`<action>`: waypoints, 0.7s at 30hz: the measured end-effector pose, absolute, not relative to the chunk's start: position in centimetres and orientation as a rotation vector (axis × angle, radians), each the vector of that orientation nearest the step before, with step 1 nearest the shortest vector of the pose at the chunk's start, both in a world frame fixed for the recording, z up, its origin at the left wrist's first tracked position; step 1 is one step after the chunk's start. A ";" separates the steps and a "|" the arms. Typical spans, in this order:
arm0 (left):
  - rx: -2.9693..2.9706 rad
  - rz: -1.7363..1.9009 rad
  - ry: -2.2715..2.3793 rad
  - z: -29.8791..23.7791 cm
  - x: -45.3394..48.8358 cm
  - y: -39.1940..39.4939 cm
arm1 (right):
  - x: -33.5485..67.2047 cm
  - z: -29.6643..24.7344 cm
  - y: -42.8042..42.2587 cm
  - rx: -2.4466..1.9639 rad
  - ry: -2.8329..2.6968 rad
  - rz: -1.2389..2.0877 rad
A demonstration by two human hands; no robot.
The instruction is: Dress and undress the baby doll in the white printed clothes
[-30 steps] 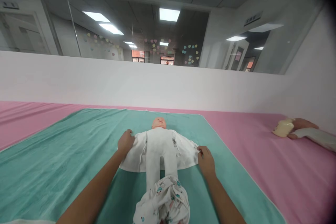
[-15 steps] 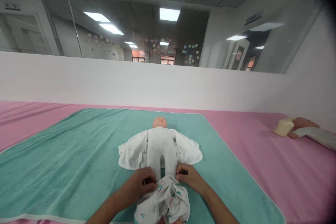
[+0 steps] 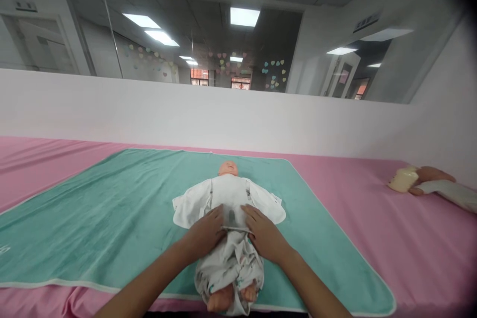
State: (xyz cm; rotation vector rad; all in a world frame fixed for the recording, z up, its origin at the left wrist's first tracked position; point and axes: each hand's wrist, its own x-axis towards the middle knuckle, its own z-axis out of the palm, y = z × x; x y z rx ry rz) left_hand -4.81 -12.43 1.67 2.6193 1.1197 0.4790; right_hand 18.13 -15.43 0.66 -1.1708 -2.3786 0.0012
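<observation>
A baby doll lies on its back, head away from me, in a white top with its sleeves spread wide. White printed pants are bunched round its legs, and the bare feet stick out at the near end. My left hand grips the pants' waistband at its left side, fingers lying forward over the white cloth. On the opposite side my right hand holds the waistband likewise. The waistband stretches between both hands across the doll's thighs. Both thumbs are partly hidden.
Under the doll lies a green towel with a pale edge, on a pink sheet. A second doll with a pale yellow object lies at the far right. A white wall with a window stands behind.
Both hands have moved forward, pulling the waistband up from the lower legs toward the doll's thighs. The doll's feet now show below the pant legs.
</observation>
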 end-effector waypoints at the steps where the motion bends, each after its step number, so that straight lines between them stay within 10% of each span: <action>1: 2.647 0.473 1.157 1.4 -4.5 -11.8 | 18.1 0.6 -15.0 -1.174 -2.406 -0.034; 14: 1.935 0.743 1.490 2.7 -3.6 -4.9 | 17.6 1.0 -6.1 -1.376 -2.082 0.168; 21: 1.555 0.386 0.806 2.1 -8.1 -7.7 | 19.3 -3.4 -6.4 -1.274 -1.943 0.516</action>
